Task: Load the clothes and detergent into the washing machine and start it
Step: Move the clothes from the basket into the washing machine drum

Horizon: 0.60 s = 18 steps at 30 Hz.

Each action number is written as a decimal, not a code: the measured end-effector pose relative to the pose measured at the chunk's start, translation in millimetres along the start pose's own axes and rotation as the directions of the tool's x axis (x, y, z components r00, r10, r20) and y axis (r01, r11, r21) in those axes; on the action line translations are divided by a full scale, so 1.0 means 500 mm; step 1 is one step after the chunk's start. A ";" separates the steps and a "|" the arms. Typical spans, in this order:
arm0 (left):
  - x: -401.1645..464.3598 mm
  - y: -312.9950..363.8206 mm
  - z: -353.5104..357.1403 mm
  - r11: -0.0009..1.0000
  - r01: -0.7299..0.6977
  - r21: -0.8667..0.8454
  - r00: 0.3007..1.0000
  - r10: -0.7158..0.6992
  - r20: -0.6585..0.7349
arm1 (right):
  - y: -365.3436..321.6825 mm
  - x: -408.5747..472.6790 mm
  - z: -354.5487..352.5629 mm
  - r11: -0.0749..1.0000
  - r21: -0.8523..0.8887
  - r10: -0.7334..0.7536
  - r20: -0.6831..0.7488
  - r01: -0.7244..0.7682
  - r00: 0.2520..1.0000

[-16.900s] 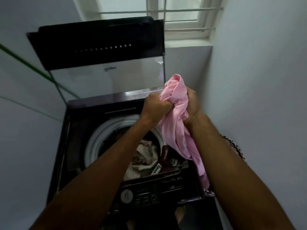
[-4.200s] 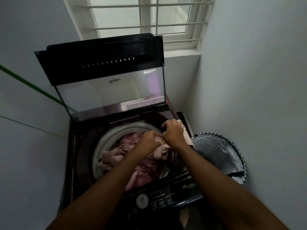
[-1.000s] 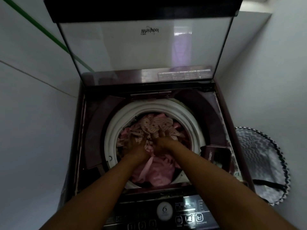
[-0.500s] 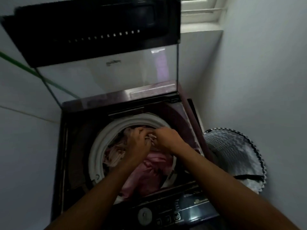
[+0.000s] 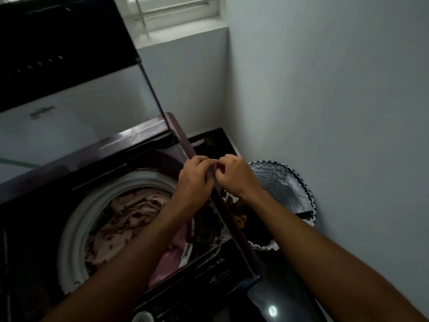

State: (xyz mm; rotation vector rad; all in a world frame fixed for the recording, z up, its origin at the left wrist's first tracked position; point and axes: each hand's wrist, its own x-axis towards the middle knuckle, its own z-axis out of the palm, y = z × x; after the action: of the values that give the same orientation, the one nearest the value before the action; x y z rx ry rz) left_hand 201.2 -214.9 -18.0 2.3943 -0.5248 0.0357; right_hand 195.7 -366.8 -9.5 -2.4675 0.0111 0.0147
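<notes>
The top-loading washing machine [image 5: 148,147] stands with its glass lid [image 5: 69,108] raised. Inside the white drum ring [image 5: 74,224] lie a dotted pale pink garment [image 5: 132,212] and a brighter pink one [image 5: 173,254]. My left hand [image 5: 197,180] and my right hand [image 5: 234,175] hover together above the machine's right edge. Their fingers are curled and the fingertips meet. Nothing shows between them. No detergent container is in view.
A round laundry basket [image 5: 285,182] with a zigzag pattern stands on the floor right of the machine, dark cloth inside it. A white wall [image 5: 336,112] is close on the right. A barred window [image 5: 176,12] is behind. The control panel [image 5: 209,275] runs along the front.
Both hands have come up out of the drum and moved right, over the machine's right edge. The clothes they were pressing stay in the drum. The camera has swung right.
</notes>
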 end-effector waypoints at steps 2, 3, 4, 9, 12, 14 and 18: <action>0.026 0.034 0.032 0.997 -0.074 0.017 0.995 0.073 0.063 | 0.052 -0.009 -0.018 0.996 0.011 0.084 0.026 -0.084 0.996; 0.040 0.051 0.051 0.995 -0.096 0.023 0.991 0.094 0.101 | 0.078 -0.013 -0.027 0.991 0.016 0.135 0.046 -0.136 0.990; 0.055 0.065 0.070 0.994 -0.100 0.033 0.984 0.094 0.148 | 0.103 -0.017 -0.036 0.984 0.015 0.176 0.060 -0.177 0.983; 0.124 0.110 0.174 0.995 -0.071 0.067 0.888 0.033 0.459 | 0.242 -0.034 -0.058 0.924 0.014 0.376 0.140 -0.382 0.916; 0.152 0.119 0.247 0.999 -0.007 0.046 0.806 -0.022 0.592 | 0.329 -0.043 -0.039 0.858 0.029 0.499 0.192 -0.513 0.845; 0.161 0.112 0.301 0.997 0.066 0.042 0.774 -0.078 0.629 | 0.392 -0.046 -0.007 0.801 0.036 0.578 0.218 -0.598 0.787; 0.169 0.060 0.405 0.972 0.211 0.101 0.702 -0.223 0.676 | 0.507 -0.061 0.077 0.652 0.034 0.702 0.350 -0.758 0.620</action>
State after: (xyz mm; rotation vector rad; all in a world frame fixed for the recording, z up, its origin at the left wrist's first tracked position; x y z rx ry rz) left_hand 244.7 -393.3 -141.9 2.4159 -0.5548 -0.9987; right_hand 162.1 -540.7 -197.2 -2.0771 0.8628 0.7292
